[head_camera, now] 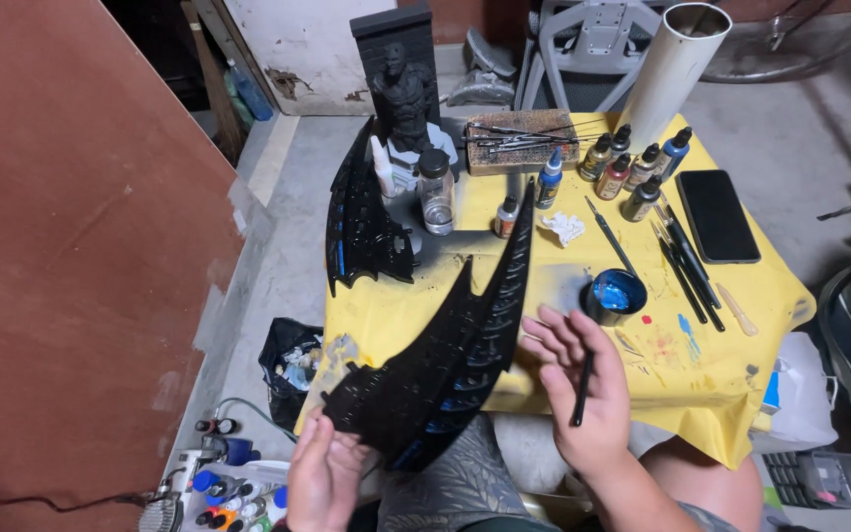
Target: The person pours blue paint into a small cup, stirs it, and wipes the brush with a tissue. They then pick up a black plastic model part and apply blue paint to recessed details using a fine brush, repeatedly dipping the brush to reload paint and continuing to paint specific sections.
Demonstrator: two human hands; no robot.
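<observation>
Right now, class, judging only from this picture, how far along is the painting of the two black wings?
Done: both wings are coated black with some blue patches; one wing stands on the table by the statue. In hand: the left hand holds the second wing, the right hand a brush. Left: most of that wing is plain black; blue paint fills the cup.

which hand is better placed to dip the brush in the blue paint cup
Right, likely. The right hand already holds the brush and sits just below the blue paint cup; the left hand is holding the black wing.
</observation>
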